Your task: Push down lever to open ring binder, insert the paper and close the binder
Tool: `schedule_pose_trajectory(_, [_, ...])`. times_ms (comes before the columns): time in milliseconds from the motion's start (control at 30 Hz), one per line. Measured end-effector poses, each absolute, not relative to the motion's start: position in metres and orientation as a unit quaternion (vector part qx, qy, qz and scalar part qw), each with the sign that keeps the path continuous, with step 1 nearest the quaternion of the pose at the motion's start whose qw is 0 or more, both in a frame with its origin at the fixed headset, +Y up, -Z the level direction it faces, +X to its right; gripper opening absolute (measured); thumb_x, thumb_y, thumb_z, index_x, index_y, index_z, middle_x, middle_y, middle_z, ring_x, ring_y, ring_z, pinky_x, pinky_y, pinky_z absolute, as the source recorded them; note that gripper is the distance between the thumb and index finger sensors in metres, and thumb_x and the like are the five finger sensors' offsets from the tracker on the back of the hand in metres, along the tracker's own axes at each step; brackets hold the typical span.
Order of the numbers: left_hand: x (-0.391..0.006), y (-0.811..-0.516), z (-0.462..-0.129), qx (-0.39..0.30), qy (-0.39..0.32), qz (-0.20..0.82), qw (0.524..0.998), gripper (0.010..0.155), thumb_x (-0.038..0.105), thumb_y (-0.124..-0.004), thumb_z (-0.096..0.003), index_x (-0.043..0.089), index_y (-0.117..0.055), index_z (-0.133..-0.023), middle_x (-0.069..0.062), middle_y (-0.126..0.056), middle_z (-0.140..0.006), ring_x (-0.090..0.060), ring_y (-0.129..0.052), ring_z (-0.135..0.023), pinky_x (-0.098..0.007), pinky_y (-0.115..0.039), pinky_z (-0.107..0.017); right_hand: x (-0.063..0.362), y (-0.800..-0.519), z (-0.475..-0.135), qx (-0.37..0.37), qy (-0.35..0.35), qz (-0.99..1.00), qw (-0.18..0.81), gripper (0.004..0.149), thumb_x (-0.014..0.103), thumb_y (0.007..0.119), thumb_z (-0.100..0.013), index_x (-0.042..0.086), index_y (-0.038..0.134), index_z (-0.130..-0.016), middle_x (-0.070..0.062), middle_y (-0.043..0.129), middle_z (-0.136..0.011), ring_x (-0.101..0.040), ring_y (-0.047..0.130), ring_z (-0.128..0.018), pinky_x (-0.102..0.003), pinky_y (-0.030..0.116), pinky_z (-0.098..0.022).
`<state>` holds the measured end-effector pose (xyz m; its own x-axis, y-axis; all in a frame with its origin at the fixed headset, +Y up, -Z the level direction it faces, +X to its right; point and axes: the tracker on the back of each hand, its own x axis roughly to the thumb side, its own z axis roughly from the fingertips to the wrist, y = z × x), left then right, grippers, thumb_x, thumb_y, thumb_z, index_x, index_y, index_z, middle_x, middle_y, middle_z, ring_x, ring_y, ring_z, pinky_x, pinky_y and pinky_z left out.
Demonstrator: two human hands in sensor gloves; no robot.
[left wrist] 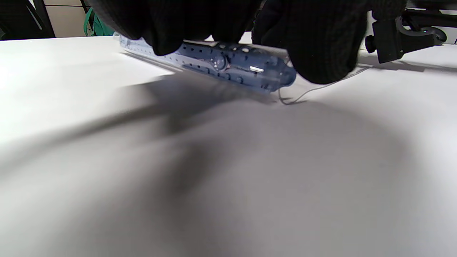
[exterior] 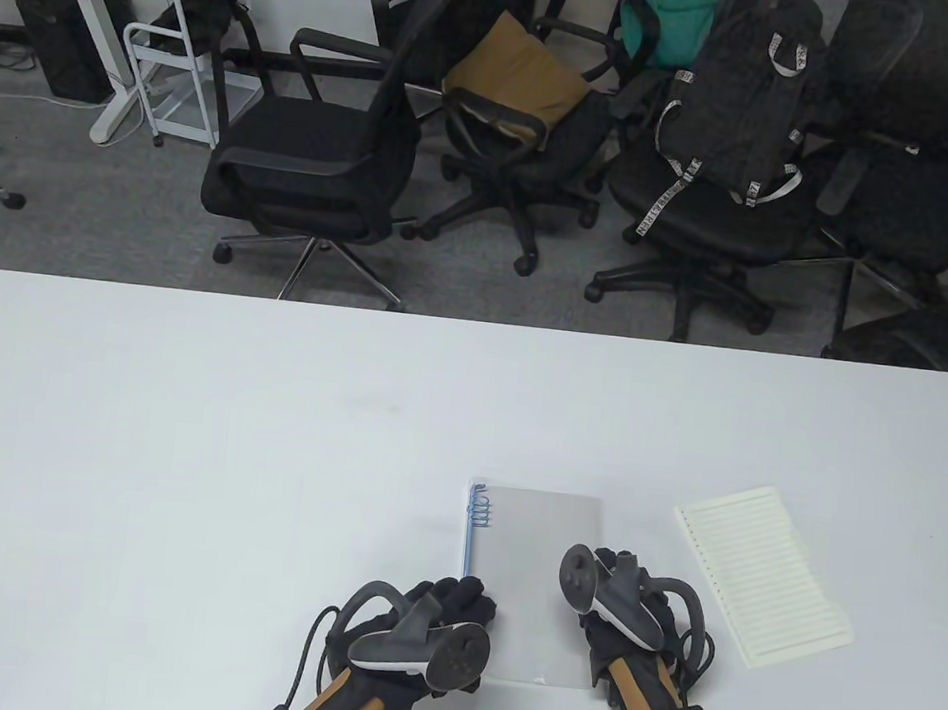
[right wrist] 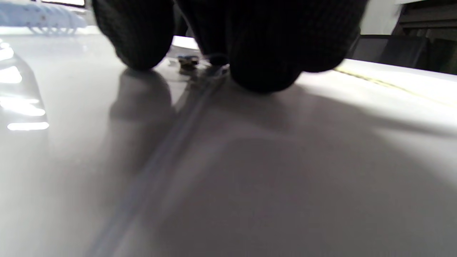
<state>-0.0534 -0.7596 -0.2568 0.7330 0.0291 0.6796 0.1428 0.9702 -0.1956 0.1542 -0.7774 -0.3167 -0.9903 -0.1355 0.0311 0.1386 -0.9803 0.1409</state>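
The binder [exterior: 529, 575] is pressed at its spine by the left hand [exterior: 452, 610]; the right hand [exterior: 626, 600] rests on the cover, fingers apparently flat. The glossy cover is judged slippery. The thin, floppy paper [exterior: 761, 575] is best lifted by an edge.

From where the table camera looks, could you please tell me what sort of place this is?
Most likely an office or meeting room: a large white table on grey carpet, with several black swivel chairs behind it, one carrying a black backpack.

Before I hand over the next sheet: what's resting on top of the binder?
Both hands: the left hand on its blue spine, the right hand on the clear cover. The lever is hidden under the fingers.
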Motion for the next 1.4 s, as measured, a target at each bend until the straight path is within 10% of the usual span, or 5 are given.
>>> schedule_pose_trajectory(367, [-0.051, -0.760, -0.257, -0.115, -0.356, -0.029, 0.927, 0.082, 0.056, -0.087, -0.0474, 0.015, -0.067, -0.116, -0.023, -0.064, -0.115, -0.039, -0.087, -0.100, -0.048, -0.077, -0.073, 0.146, -0.781, -0.317, -0.065, -0.040, -0.987, 0.144, 0.047, 0.031, 0.065, -0.062, -0.001, 0.074, -0.096, -0.028, 0.086, -0.075, -0.026, 0.095, -0.051, -0.028, 0.088, -0.036])
schedule_pose_trajectory(733, [-0.053, -0.762, -0.256, -0.104, -0.350, -0.013, 0.931, 0.082, 0.055, -0.088, -0.0465, 0.014, -0.068, -0.115, -0.023, -0.065, -0.113, -0.039, -0.089, -0.098, -0.048, -0.078, -0.072, 0.178, -0.778, -0.320, 0.007, -0.018, -1.000, -0.011, 0.042, 0.029, 0.066, -0.062, -0.001, 0.075, -0.091, -0.025, 0.090, -0.070, -0.021, 0.097, -0.047, -0.024, 0.090, -0.033])
schedule_pose_trajectory(967, [-0.051, -0.762, -0.255, -0.102, -0.351, -0.026, 0.931, 0.082, 0.056, -0.088, -0.0469, 0.014, -0.068, -0.115, -0.023, -0.065, -0.113, -0.039, -0.089, -0.099, -0.048, -0.078, -0.072, 0.180, -0.769, -0.312, -0.018, 0.033, -0.998, 0.053, 0.039, 0.021, 0.073, -0.060, 0.024, 0.070, -0.098, -0.020, 0.078, -0.091, -0.028, 0.091, -0.068, -0.038, 0.084, -0.048])
schedule_pose_trajectory(1200, [-0.049, -0.761, -0.254, -0.103, -0.354, -0.040, 0.929, 0.083, 0.056, -0.087, -0.0477, 0.013, -0.067, -0.115, -0.024, -0.065, -0.114, -0.040, -0.089, -0.099, -0.049, -0.078, -0.072, 0.186, -0.768, -0.300, -0.094, 0.008, -0.971, 0.219, 0.040, 0.025, 0.074, -0.059, 0.029, 0.071, -0.099, -0.019, 0.069, -0.104, -0.034, 0.083, -0.084, -0.047, 0.079, -0.057])
schedule_pose_trajectory(1400, [-0.046, -0.760, -0.252, -0.109, -0.355, -0.055, 0.927, 0.082, 0.056, -0.086, -0.0492, 0.012, -0.066, -0.116, -0.025, -0.064, -0.115, -0.041, -0.087, -0.100, -0.050, -0.076, -0.073, 0.197, -0.781, -0.297, -0.098, -0.059, -0.980, 0.164, 0.045, 0.025, 0.073, -0.060, 0.023, 0.064, -0.104, -0.018, 0.061, -0.110, -0.038, 0.073, -0.093, -0.054, 0.072, -0.065])
